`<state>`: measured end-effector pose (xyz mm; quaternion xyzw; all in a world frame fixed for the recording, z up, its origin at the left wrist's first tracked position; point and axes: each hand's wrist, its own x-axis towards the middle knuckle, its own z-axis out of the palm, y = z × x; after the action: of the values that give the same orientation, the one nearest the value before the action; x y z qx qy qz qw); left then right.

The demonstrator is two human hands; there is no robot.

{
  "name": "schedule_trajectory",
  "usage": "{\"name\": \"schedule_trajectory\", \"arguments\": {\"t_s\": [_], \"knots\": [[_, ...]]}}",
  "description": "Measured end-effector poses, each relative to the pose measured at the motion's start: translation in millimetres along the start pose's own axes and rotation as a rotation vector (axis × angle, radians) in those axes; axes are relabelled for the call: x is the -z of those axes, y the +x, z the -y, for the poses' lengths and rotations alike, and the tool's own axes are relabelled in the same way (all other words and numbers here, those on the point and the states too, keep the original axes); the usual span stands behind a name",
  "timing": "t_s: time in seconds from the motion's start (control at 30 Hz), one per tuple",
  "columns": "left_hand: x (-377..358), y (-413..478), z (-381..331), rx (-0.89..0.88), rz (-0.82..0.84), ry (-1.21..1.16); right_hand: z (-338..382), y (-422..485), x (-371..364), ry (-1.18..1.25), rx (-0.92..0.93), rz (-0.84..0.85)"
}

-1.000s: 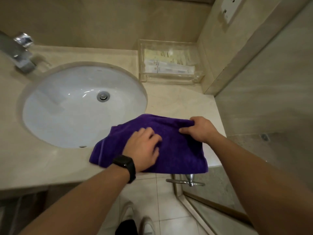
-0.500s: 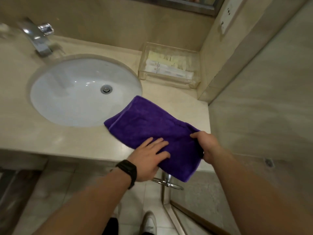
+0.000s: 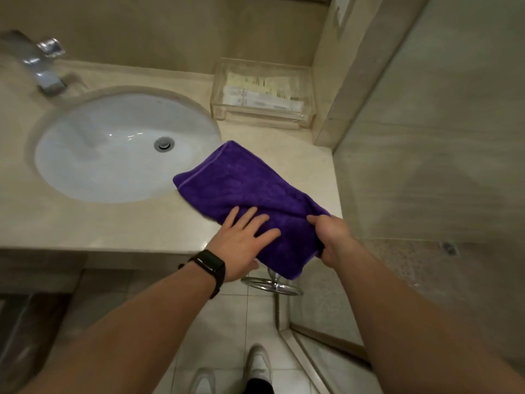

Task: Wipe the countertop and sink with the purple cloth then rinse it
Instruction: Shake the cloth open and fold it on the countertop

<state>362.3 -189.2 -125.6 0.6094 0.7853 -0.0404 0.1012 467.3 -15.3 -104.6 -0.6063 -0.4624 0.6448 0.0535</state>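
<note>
1. Left hand [image 3: 241,248]: it lies palm down on the near half of the folded purple terry cloth [image 3: 244,189]. Its fingers [image 3: 268,234] are straight and spread, and they press the fabric flat. One second ago these fingers were bunched on the cloth; they have since flattened out.
2. Right hand [image 3: 331,237]: it pinches the cloth's right edge with the thumb [image 3: 314,220] on top. The remaining fingers curl beneath the fabric and are hidden. The same pinch appears in the earlier frames, but there it was at the cloth's far right corner.
3. Cloth position: the cloth rests on the beige stone countertop [image 3: 113,223] and runs diagonally away from the left fingertips. Its far edge reaches the rim of the white oval sink [image 3: 99,155], and its near corner hangs over the counter's front edge below the right-hand fingers. A second ago it lay square to the counter edge, with its left part across the sink's near rim.
4. Task status (judgement): a wiping stroke over the right counter section appears to be in progress. The basin still needs wiping. Rinsing remains to be done at the chrome faucet [image 3: 42,72], which is well apart beyond the left fingertips.
</note>
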Motion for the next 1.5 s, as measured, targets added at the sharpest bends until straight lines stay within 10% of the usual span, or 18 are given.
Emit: {"name": "schedule_trajectory", "arguments": {"t_s": [0.3, 0.43, 0.57, 0.67, 1.07, 1.27, 1.5], "knots": [[-37, -45, -49, 0.342, -0.602, -0.560, -51, -39, 22, 0.282, -0.063, 0.069], [-24, -62, -80, 0.675, -0.724, -1.453, -66, -58, 28, 0.325, -0.068, 0.173], [-1, -58, -92, 0.982, -0.672, -1.905, -73, -72, 24, 0.311, -0.106, 0.213], [8, -66, -96, 1.033, -0.313, -2.163, -73, -83, 24, 0.283, -0.132, 0.241], [-12, -131, -73, 0.774, -0.009, -2.189, -98, -95, 44, 0.236, -0.228, 0.331], [0, -143, -63, 0.768, 0.072, -2.011, -112, -102, 35, 0.166, -0.037, 0.092], [37, -122, -49, 0.818, -0.224, -2.116, -76, -109, 20, 0.180, 0.173, -0.008]]}}
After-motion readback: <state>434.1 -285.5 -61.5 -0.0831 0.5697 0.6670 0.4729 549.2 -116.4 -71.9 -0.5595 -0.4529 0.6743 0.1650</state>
